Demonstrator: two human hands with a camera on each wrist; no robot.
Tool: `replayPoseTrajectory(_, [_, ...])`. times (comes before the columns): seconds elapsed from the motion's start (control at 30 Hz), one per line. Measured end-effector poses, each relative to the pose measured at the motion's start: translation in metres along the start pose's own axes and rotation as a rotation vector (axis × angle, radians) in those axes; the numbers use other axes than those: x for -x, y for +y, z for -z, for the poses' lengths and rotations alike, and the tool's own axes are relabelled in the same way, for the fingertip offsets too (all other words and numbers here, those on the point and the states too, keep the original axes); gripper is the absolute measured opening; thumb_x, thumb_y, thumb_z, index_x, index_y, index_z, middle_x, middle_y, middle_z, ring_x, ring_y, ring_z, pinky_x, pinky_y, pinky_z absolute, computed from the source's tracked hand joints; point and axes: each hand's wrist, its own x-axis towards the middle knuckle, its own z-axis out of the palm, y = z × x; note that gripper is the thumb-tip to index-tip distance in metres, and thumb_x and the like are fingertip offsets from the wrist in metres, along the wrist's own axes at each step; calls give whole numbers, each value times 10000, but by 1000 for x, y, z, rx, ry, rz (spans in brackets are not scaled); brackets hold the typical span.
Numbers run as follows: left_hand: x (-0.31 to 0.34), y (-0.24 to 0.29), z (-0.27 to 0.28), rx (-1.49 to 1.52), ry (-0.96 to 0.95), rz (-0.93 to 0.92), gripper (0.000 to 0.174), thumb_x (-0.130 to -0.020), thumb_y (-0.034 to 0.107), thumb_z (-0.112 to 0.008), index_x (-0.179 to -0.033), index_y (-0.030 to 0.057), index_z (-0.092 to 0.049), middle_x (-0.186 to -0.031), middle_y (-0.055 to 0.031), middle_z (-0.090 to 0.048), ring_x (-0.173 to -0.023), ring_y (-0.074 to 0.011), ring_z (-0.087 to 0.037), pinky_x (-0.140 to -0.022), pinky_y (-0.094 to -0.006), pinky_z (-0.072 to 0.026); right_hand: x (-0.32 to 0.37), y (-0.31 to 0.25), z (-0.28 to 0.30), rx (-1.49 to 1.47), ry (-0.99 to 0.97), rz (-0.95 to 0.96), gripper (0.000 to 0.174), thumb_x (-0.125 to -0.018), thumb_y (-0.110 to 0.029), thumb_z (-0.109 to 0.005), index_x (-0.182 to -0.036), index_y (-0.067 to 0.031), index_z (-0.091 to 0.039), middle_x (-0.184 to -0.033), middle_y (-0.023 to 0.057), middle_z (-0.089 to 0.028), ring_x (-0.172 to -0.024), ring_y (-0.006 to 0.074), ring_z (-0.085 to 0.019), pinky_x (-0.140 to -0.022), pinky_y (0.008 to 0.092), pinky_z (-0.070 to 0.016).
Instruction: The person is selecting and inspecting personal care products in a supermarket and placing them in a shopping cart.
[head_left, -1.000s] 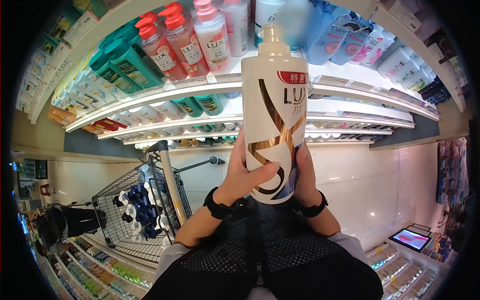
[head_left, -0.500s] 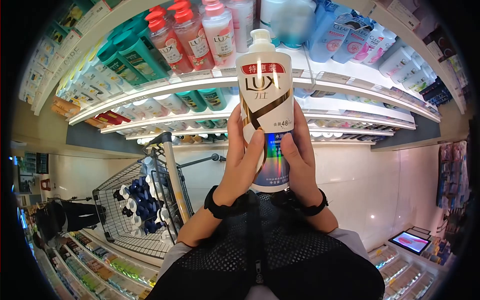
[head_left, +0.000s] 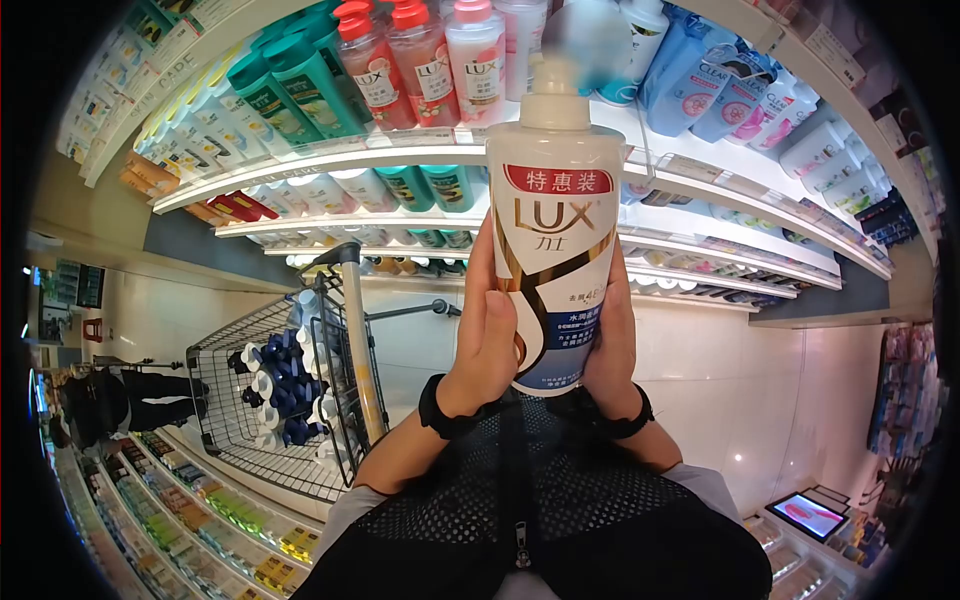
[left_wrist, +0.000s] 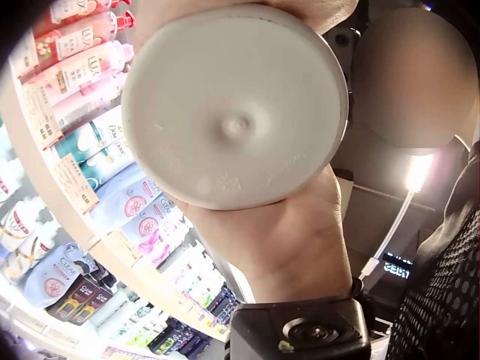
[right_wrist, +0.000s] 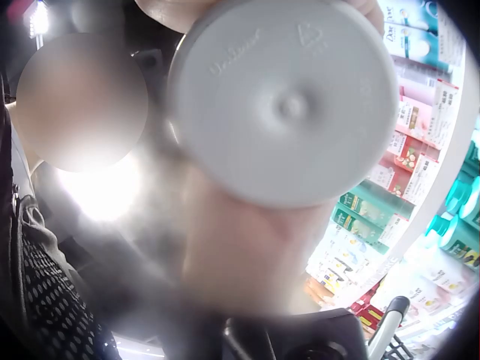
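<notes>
Both hands are wrapped around one big white pump bottle (head_left: 555, 250). It's held upright right in front of the shelves, with the pump top up by the upper shelf edge (head_left: 400, 150). The left hand (head_left: 487, 340) grasps the left side with the thumb on the front. The right hand (head_left: 612, 345) grasps the right side, fingers mostly hidden behind it. The wrist cameras only catch the bottle's round bottom.

There's open pale floor (head_left: 750, 380) on the right. The left is tighter, with a wire cart (head_left: 250, 325) parked near.

The label reads LUX, with a red band saying 特惠装 and 力士 under the logo; the small print is too tiny to read. On the shelf behind are red and pink LUX bottles (head_left: 420, 60), blue CLEAR bottles (head_left: 700, 85) and teal bottles (head_left: 290, 90). The cart holds dark blue bottles (head_left: 285, 385) with white caps.
</notes>
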Motion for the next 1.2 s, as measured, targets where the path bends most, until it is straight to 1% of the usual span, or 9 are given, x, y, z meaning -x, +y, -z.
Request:
replayPoseTrajectory(0.03, [1, 1, -1, -1, 2, -3, 632, -903, 378, -287, -1315, -50, -73, -1313, -143, -267, -1194, -185, -302, -979, -298, -245, -1, -2, 2, 14, -73, 2, 541, -917, -314, -196, -1325, 30, -108, -1391, 138, -127, -1283, 226, -134, -1026, 311, -129])
replayPoseTrajectory(0.17, [0, 4, -2, -39, 12, -20, 623, -904, 369, -280, -1312, -56, -78, -1307, -146, -276, -1190, -188, -309, -977, -298, -248, 0, -11, -1, 23, -55, 1, 525, -918, -291, -203, -1324, 32, -118, -1386, 141, -146, -1276, 225, -157, -1023, 310, -141])
replayPoseTrajectory(0.23, [0, 6, -2, -36, -1, -22, 620, -905, 369, -277, -1311, -57, -82, -1305, -147, -280, -1188, -189, -312, -976, -298, -249, 1, -16, -6, 67, 38, 7, 522, -915, -283, -213, -1313, 46, -136, -1324, 147, -268, -1205, 187, -300, -988, 301, -238])
replayPoseTrajectory(0.33, [-1, 15, -4, 9, -84, 23, 581, -916, 314, -267, -1318, -53, -67, -1363, -157, -165, -1251, -213, -199, -1008, -319, -171, 4, -12, -3, -20, 126, -53, 520, -917, -282, -212, -1316, 42, -131, -1326, 143, -269, -1202, 184, -306, -986, 301, -246])
replayPoseTrajectory(0.37, [-3, 16, -6, 2, -28, 72, 571, -917, 320, -263, -1315, -50, -89, -1331, -152, -229, -1217, -200, -260, -991, -307, -213, 3, -16, -2, -19, 130, -54, 520, -917, -282, -212, -1316, 42, -131, -1326, 143, -269, -1202, 184, -306, -986, 301, -246])
replayPoseTrajectory(0.43, [-7, 20, -10, -3, 24, 125, 562, -918, 325, -259, -1311, -48, -112, -1298, -147, -293, -1182, -188, -322, -974, -295, -255, -4, -26, 0, -35, -15, -93, 515, -922, -282, -226, -1328, 19, -128, -1381, 140, -164, -1271, 214, -172, -1018, 306, -156])
replayPoseTrajectory(0.8, [-19, 35, -15, 98, 14, 202, 479, -933, 278, -228, -1306, -21, -193, -1292, -121, -321, -1178, -166, -329, -977, -286, -253, -12, -34, 3, -206, -27, -139, 496, -920, -232, -290, -1341, -24, -132, -1360, 116, -226, -1196, 151, -292, -981, 260, -223])
replayPoseTrajectory(0.93, [-22, 34, -18, 150, 88, 255, 439, -936, 278, -226, -1269, -5, -272, -1205, -106, -421, -1080, -140, -431, -915, -271, -338, -14, -41, 1, -329, -26, -191, 489, -914, -196, -309, -1348, -53, -135, -1297, 108, -320, -1159, 147, -336, -967, 263, -246])
replayPoseTrajectory(1.2, [-27, 30, -15, 365, 200, 396, 410, -932, 318, -249, -1178, 25, -397, -1067, -77, -541, -926, -119, -547, -785, -247, -450, -20, -43, 0, -366, -43, -257, 494, -901, -167, -297, -1345, -47, -117, -1319, 116, -295, -1178, 166, -344, -966, 283, -290])
